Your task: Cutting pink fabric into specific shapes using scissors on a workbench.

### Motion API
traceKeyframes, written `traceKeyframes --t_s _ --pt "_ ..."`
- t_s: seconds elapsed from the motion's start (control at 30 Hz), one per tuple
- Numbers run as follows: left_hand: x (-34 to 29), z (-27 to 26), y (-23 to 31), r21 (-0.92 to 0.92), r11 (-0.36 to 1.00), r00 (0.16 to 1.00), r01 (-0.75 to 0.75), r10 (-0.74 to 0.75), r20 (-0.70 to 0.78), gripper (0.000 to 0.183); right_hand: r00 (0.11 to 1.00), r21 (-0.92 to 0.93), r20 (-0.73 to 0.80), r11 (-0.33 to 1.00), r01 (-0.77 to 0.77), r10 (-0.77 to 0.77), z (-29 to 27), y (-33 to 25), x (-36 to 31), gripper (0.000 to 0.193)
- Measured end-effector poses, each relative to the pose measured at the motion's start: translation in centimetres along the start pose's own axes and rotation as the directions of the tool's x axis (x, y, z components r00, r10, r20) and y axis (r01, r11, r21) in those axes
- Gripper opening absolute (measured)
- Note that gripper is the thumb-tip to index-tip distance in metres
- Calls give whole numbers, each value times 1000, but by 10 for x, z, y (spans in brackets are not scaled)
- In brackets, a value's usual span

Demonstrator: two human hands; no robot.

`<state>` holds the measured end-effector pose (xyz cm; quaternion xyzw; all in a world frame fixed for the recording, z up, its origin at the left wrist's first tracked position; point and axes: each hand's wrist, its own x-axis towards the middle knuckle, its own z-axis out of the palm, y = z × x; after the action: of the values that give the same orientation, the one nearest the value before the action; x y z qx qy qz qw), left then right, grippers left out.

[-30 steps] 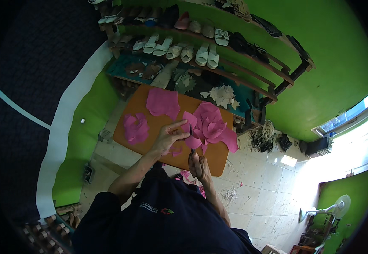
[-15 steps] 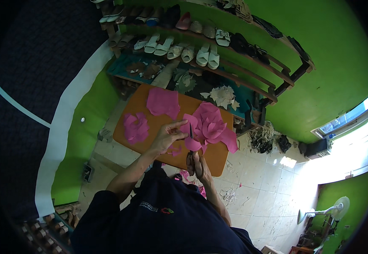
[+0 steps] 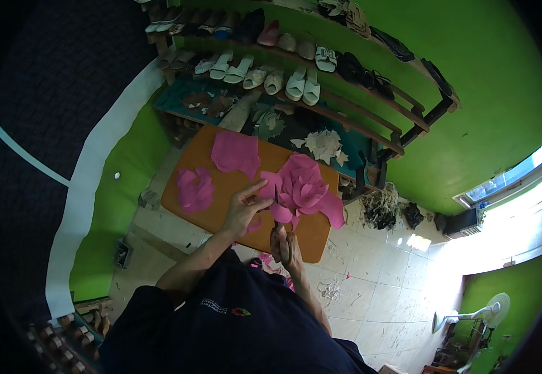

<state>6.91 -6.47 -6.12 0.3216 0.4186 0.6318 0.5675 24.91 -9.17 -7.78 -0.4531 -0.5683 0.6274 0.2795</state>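
Between thumb and fingers of my left hand [image 3: 243, 209] is a pink sheet piece [image 3: 269, 180], pinched at its left edge. My right hand [image 3: 286, 245] is closed round the handles of a pair of scissors [image 3: 276, 194], whose dark blades point away from me across the pink piece. Just right of the blades lies a heap of pink cut pieces [image 3: 305, 184], layered like petals. A larger pink sheet [image 3: 235, 151] rests toward the table's far left, with a small cluster of pink pieces [image 3: 195, 189] nearer its left edge. Thin pink offcuts [image 3: 255, 224] lie beside my left wrist.
The orange-brown table [image 3: 221, 213] stands before me. Behind it a wooden rack [image 3: 345, 107] carries rows of shoes, above a teal surface with a cream pile of cut pieces [image 3: 324, 146]. Scraps litter the tiled floor [image 3: 364, 280]. A white fan [image 3: 498, 306] stands at the right.
The whole view has shifted slightly, moving the table and both hands a little left in the picture. My hands keep their grip on the pink piece and the scissors.
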Motion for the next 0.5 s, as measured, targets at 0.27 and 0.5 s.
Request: traceKeyframes --t_s 0.27,0.5 --pt "-6 10 -5 -24 999 998 -28 27 -56 57 992 174 -79 982 -80 94 10 0 -5 60" --pt "8 -4 14 47 999 1000 15 -15 -1 51 999 53 11 998 -39 39 -1 4 -8 68"
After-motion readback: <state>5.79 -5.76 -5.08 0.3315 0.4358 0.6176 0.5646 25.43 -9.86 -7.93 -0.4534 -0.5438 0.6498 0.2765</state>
